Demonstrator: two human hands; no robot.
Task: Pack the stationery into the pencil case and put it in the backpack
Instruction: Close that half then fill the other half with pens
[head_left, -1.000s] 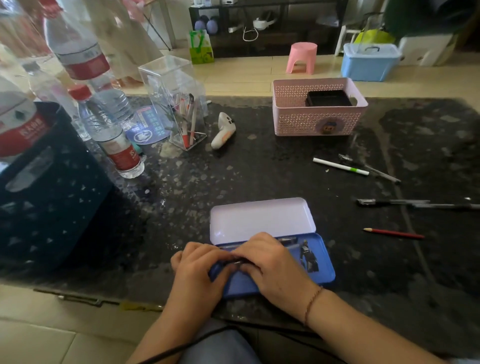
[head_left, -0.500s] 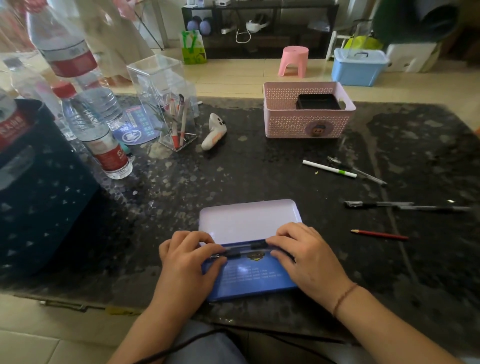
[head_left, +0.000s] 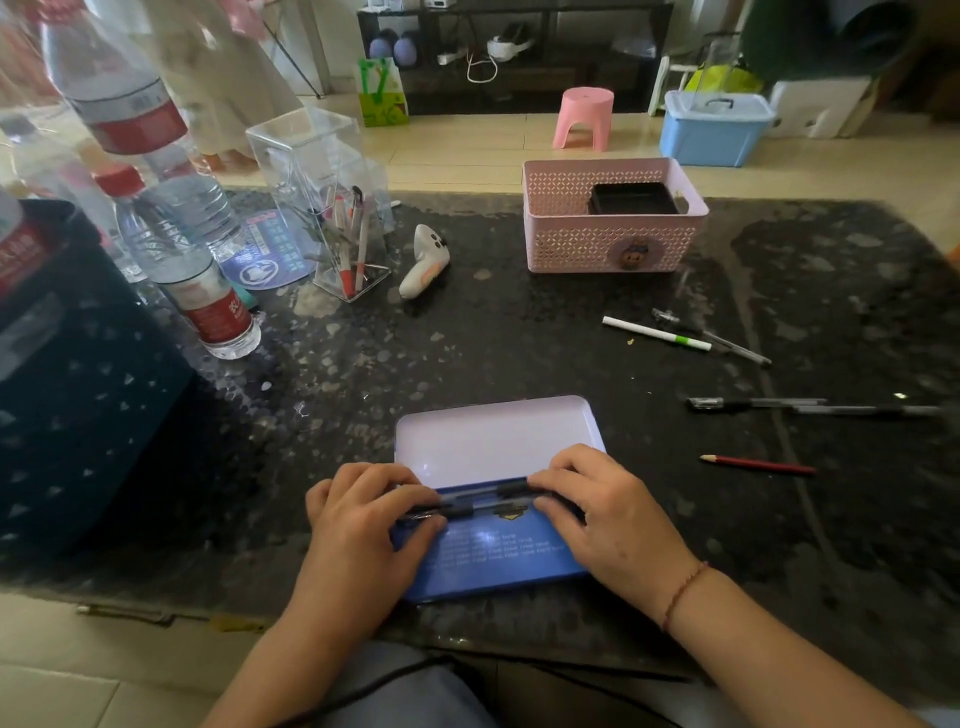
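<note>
Open blue pencil case at the near edge of the dark table, pale lid flat on the far side. Left hand and right hand pinched on opposite ends of dark pens along the case's far rim. Right of it, apart: white pen, black pens, red pencil; dark backpack far left.

Hands: two, left hand and right hand
Blue metal pencil case with pale lid: one
Dark pens held across the case: two
Loose pens on the black speckled desk: four
Red pencil: one
Clear plastic water bottles with red labels: at least three
Pink perforated plastic basket: one
Clear acrylic pen holder: one
</note>
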